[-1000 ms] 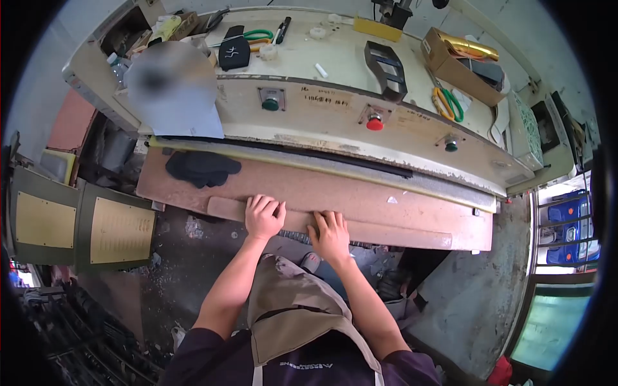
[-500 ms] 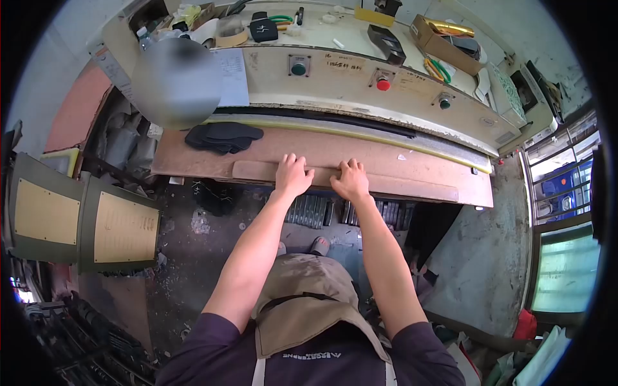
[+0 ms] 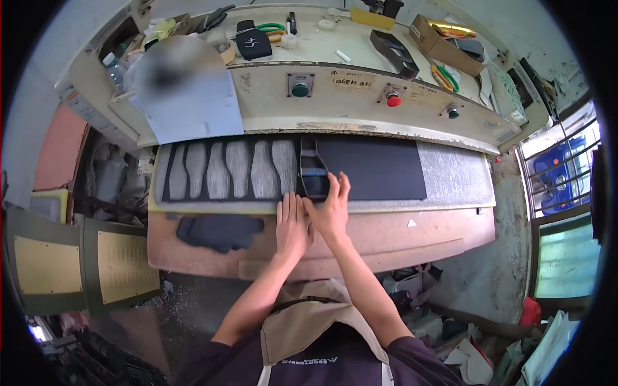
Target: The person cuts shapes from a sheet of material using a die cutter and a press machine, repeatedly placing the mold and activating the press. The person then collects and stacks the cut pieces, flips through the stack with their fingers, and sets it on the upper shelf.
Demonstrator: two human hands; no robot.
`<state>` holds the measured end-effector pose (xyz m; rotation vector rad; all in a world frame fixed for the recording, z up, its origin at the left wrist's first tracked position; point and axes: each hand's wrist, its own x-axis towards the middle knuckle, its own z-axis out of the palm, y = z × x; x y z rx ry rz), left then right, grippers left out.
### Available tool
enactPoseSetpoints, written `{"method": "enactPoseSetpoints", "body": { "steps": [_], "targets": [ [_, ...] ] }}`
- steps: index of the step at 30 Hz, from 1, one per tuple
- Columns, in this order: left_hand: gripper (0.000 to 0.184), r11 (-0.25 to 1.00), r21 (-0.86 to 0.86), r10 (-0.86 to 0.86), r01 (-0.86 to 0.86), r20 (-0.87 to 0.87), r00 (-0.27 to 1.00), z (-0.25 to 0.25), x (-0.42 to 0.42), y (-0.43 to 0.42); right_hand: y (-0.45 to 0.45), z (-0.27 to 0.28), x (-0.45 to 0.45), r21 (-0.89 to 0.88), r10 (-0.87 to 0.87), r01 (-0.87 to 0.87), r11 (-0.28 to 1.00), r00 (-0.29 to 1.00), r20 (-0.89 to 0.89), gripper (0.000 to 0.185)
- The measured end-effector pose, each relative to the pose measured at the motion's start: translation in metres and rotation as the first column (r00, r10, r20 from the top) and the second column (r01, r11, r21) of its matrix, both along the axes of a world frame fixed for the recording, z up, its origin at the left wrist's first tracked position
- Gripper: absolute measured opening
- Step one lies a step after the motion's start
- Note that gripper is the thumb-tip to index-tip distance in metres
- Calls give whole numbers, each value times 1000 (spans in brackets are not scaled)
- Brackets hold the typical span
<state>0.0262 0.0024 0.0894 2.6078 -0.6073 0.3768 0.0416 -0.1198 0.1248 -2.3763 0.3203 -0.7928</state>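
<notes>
Left hand (image 3: 293,226) has fingers straight, right hand (image 3: 332,212) has them spread, both at near end of frame (image 3: 313,172); black sheet (image 3: 376,170) under it has free room rightward. Carton (image 3: 440,49) holds golden roll (image 3: 454,29).

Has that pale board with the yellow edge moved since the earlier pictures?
Yes, it has come outward: the pale board now shows much wider below the machine's front panel, where only a narrow strip showed before.
</notes>
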Motion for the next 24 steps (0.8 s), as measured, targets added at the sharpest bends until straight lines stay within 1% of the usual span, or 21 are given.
{"method": "enactPoseSetpoints", "body": {
  "steps": [1,2,4,5,6,7,9,10,11,13,14,15,16,17,18,19,20,21,22,23,24],
  "targets": [
    [78,996,83,-18,25,-86,996,-9,-5,5,2,-5,-4,27,6,-5,1000,999,-39,80],
    [78,996,81,-32,40,-94,995,-17,-16,10,4,-10,-10,55,12,-8,998,997,-80,81],
    [78,997,48,-55,63,-145,988,-13,-38,18,10,-13,-17,108,23,-4,994,986,-167,83],
    [78,996,42,-74,82,-159,985,-9,-42,21,11,-10,-20,99,9,3,995,992,-128,77],
    [79,995,39,-87,96,-187,978,-2,-46,25,15,13,-25,92,-9,17,996,996,-93,71],
    [80,993,35,-103,113,-218,971,5,-53,30,17,39,-23,88,-36,46,995,993,-113,71],
    [83,987,12,-151,160,-264,953,25,-67,33,10,89,9,118,-15,13,993,1000,18,49],
    [86,988,19,-138,156,-375,917,39,-68,36,3,99,26,52,-1,3,999,999,-53,34],
    [89,993,-17,-111,113,-393,913,34,-65,36,0,106,36,-14,2,-4,1000,992,-127,29],
    [95,996,-92,-60,23,-426,902,24,-60,35,-10,107,48,-28,136,-145,989,968,-213,28],
    [97,966,-254,-56,-44,-373,926,28,-49,33,-9,105,44,-33,185,-194,981,967,-173,26],
    [99,936,-349,-37,-42,-219,975,29,-38,27,-3,106,32,13,194,-196,981,962,-189,26],
    [101,898,-438,11,-39,-66,998,33,-31,21,4,111,18,71,216,-206,976,956,-200,27],
    [101,891,-455,-10,-12,-47,999,56,-29,7,3,119,-2,49,193,-187,981,963,-185,27],
    [101,492,-846,-192,-204,-334,923,89,-25,-6,3,128,-22,240,297,-269,933,951,-87,25],
    [99,434,-874,-242,-221,-349,905,99,-29,-5,1,137,-38,421,395,-369,828,918,27,25],
    [97,374,-895,-290,-242,-361,886,108,-34,-3,-17,154,-52,668,459,-333,665,888,-15,22],
    [94,741,-671,-143,-36,-210,967,109,-43,9,-41,170,-63,861,544,-246,444,838,-41,21],
    [94,757,-649,-78,-80,-211,974,120,-48,14,-66,151,-67,827,597,-357,433,801,34,26],
    [92,605,-793,-370,-64,-352,860,138,-55,11,-79,144,-79,836,655,-384,392,754,40,40],
    [91,470,-878,-579,-94,-387,718,146,-65,8,-90,139,-93,848,718,-406,340,694,45,56]
  ]
}}
